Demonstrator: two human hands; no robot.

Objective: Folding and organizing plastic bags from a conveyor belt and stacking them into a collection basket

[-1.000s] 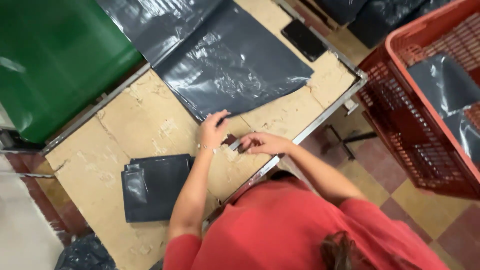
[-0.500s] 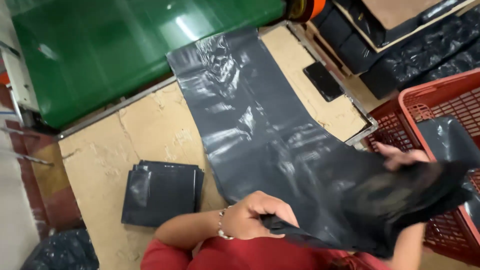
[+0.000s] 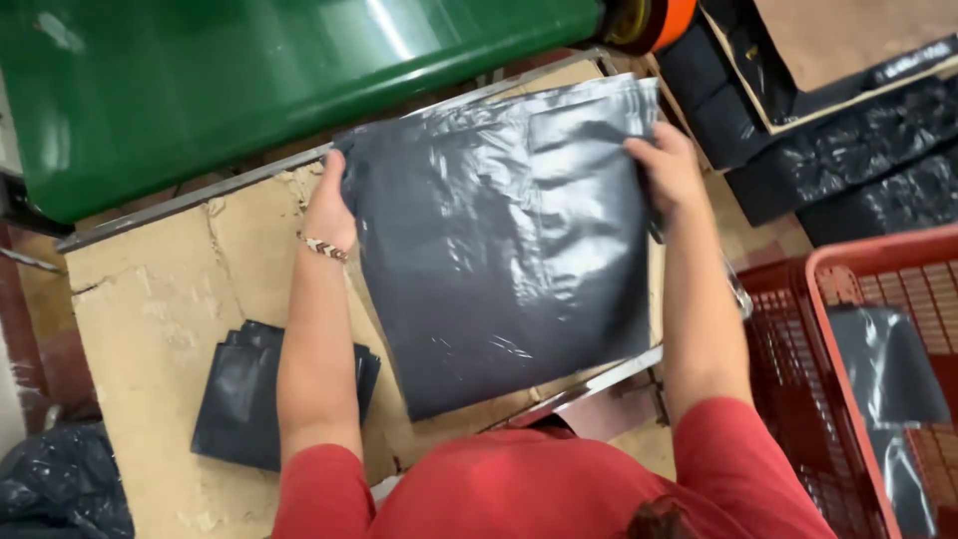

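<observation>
Both hands (image 3: 329,205) gripping bag (image 3: 499,240) corners

A large dark grey glossy plastic bag (image 3: 499,250) lies flat and crinkled across the worktop (image 3: 150,299), stretching from the far edge to the near edge.
</observation>
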